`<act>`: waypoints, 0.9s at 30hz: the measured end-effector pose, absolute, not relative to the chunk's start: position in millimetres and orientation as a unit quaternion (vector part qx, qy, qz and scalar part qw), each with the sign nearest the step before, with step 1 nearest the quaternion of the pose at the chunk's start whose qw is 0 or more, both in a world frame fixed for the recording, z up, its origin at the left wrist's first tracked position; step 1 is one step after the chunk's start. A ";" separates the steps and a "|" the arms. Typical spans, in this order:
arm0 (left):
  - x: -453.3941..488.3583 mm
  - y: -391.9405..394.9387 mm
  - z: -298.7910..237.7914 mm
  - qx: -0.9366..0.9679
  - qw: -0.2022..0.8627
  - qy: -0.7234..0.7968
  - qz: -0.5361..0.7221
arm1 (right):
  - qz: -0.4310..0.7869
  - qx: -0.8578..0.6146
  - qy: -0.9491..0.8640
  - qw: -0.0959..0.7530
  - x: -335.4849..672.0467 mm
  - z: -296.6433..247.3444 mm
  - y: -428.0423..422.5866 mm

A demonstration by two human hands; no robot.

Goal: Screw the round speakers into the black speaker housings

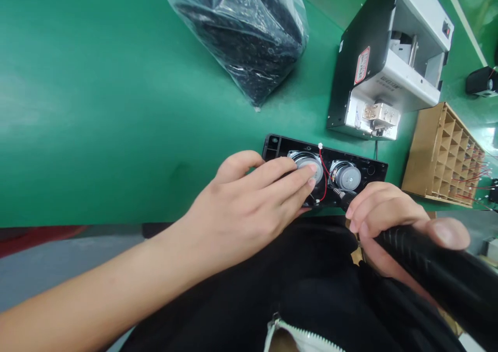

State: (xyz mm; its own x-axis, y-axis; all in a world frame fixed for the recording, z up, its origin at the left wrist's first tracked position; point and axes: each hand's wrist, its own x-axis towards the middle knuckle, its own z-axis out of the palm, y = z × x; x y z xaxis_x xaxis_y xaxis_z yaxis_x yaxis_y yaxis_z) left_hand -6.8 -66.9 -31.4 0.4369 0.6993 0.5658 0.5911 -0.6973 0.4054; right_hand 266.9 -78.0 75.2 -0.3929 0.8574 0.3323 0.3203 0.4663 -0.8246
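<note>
A black plastic speaker panel (371, 161) lies on the green table with its inner side up. Two round speaker drivers sit in it: the left driver (318, 171) is partly under my fingers, while the right driver (348, 178) is uncovered. My left hand (252, 204) grips the panel from the left, fingers stretched across it and onto the left driver. A red wire (326, 178) with white connectors runs between the drivers. My right hand (392, 212) is closed around a black electric screwdriver (420, 253). Its bit points at the right driver's near-left corner; the exact contact is hard to see.
A clear plastic bag (249, 30) of black parts lies at the back. To the right stand a black and silver screw-feeding machine (365, 67) and a divided cardboard box (428, 155) with wired parts. The table's front edge runs just below the panel.
</note>
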 end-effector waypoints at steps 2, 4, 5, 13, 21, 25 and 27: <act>-6.7 -64.9 -28.0 0.847 0.068 0.381 0.365 | 0.309 -0.352 -0.756 0.457 254.3 65.8 -75.3; -7.5 -60.6 -22.4 0.854 0.058 0.375 0.357 | 0.275 -0.320 -0.739 0.525 244.0 57.1 -70.5; -8.1 -58.2 -19.3 0.859 0.051 0.369 0.351 | 0.271 -0.308 -0.742 0.531 241.0 54.9 -68.1; -6.5 -64.5 -27.0 0.848 0.071 0.399 0.341 | 0.277 -0.281 -0.776 0.491 245.6 58.0 -60.4; -10.8 -57.6 -25.0 0.856 0.117 0.373 0.339 | 0.241 -0.297 -0.733 0.562 235.8 29.4 -57.0; -12.6 -44.5 -1.2 0.855 0.094 0.403 0.312 | 0.302 -0.309 -0.606 0.668 238.1 46.4 -48.3; -13.1 -35.5 7.9 0.877 0.099 0.393 0.258 | 0.371 -0.357 -0.579 0.632 255.2 71.9 -44.9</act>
